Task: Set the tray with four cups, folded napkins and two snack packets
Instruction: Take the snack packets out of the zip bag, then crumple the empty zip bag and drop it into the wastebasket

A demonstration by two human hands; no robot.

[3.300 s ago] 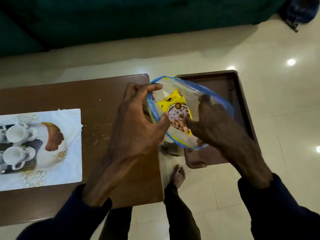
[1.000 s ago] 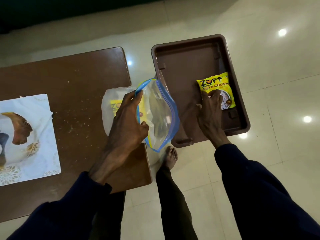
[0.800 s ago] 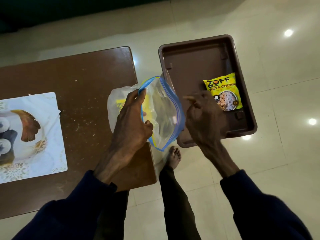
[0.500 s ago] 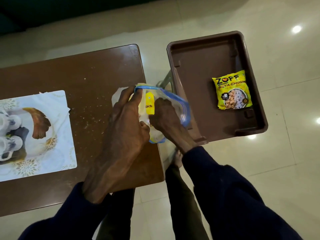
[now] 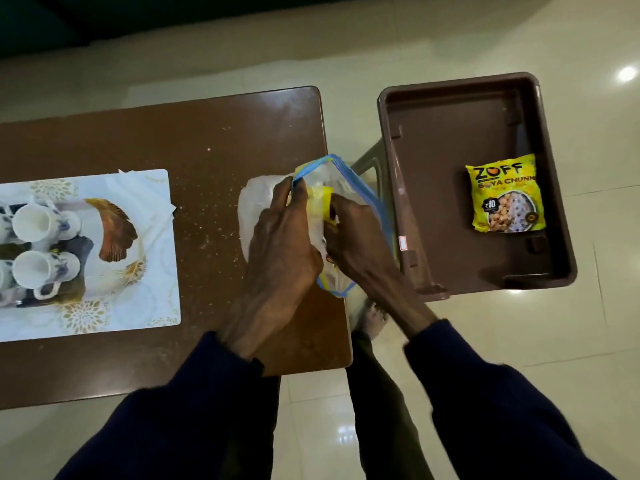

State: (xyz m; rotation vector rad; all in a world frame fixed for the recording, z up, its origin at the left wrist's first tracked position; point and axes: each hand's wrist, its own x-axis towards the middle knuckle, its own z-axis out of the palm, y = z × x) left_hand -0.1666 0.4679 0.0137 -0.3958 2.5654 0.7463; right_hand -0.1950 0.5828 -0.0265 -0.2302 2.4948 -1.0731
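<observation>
- One packet [image 5: 505,195] is already laid in the tray [image 5: 450,98], face up near the right wall, its long axis running along the tray's length.
- A second packet [image 5: 319,202] is seen as a yellow strip inside the zip bag [image 5: 363,199], which lies at the right end of the counter [image 5: 173,133], its mouth turned toward the tray.
- The right hand [image 5: 353,233] is reached into the bag's mouth; its fingers are curled around the yellow packet, though how firmly it is pinched cannot be told, since the fingertips are hidden by plastic.
- The left hand [image 5: 280,244] is closed on the bag's blue rim, thumb and fingers together, so that the mouth is held open and the bag pinned to the counter.
- From the right hand, the tray lies directly to the right, just beyond the counter's edge; the right hand is the nearer of the two to it.
- A short carry to the right is judged to be called for, with free floor left in the tray beside and beyond the first packet.
- A snag of the packet on the zip rim is judged the likeliest trouble as it is drawn out.
- Cups [image 5: 38,244] are gathered on a mat [image 5: 138,306] at the counter's left end, well apart from both hands; none is in the tray yet.
</observation>
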